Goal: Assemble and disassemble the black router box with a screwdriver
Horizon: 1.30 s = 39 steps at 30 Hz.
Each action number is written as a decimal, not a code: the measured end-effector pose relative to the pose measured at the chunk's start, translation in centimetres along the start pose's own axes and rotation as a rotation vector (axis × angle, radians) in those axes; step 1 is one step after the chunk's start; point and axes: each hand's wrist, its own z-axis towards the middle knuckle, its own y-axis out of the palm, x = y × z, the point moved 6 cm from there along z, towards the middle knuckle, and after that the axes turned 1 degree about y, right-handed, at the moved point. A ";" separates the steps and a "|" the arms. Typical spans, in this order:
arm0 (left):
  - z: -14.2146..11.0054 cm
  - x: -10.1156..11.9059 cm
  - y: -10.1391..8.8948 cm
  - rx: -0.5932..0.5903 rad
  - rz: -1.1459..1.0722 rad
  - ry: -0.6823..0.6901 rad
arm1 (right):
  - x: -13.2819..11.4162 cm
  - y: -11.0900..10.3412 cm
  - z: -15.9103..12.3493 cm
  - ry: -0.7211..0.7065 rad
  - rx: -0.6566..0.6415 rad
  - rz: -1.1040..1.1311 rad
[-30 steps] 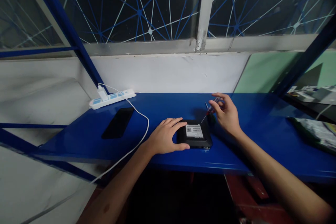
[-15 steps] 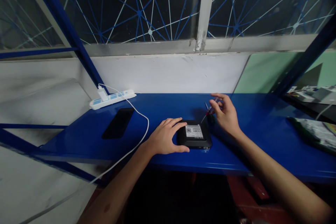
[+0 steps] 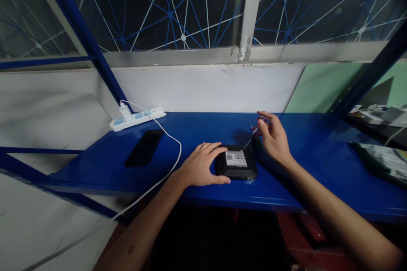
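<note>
A flat black electronic box [image 3: 235, 173] with a white printed label [image 3: 236, 159] lies on the blue table. My left hand [image 3: 203, 165] grips its left side, fingers over the far edge and thumb along the near edge. A screwdriver [image 3: 259, 129] with a clear purplish handle is pinched between the fingers and thumb of my right hand [image 3: 275, 137]. Its thin shaft slants down to the left, and the tip meets the far right part of the box. Whether it sits in a screw is too small to tell. A small dark object behind the shaft is unclear.
A black phone [image 3: 144, 148] lies to the left on the blue table [image 3: 203, 125]. Behind it is a white power strip [image 3: 138, 118] with a plugged-in charger, whose white cable [image 3: 179, 156] runs past my left arm. A shiny plastic package [image 3: 384, 161] rests at the right.
The view has shifted very slightly. My right fingers and the screwdriver handle have turned a little, while the tip stays at the same part of the box. My left hand keeps its grip.
</note>
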 end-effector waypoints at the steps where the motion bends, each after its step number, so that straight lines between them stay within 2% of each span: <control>1: 0.0 0.0 0.0 -0.001 0.001 0.000 | 0.0 -0.1 0.1 -0.012 0.011 -0.035; 10: 0.1 -0.1 0.0 -0.002 -0.002 0.017 | -0.4 -0.4 0.2 -0.062 0.033 -0.104; 15: 0.2 -0.1 0.0 -0.007 -0.001 0.018 | -0.1 0.1 -0.1 0.034 -0.010 0.101; 18: 0.3 0.2 0.0 -0.021 0.004 0.026 | 0.1 0.3 -0.2 0.067 -0.022 0.146; 26: 0.7 0.7 0.1 0.004 0.003 0.039 | 0.0 -0.3 0.2 0.010 0.025 -0.075; 31: 0.7 0.6 0.1 0.014 0.000 0.036 | -0.2 0.1 -0.1 0.070 0.001 0.080; 36: 1.2 0.0 0.0 -0.002 -0.010 0.018 | -1.0 -0.5 -0.3 0.048 0.107 0.104; 39: 1.8 -0.6 -0.2 -0.034 -0.033 -0.001 | -1.4 -0.6 -0.2 0.045 0.113 0.102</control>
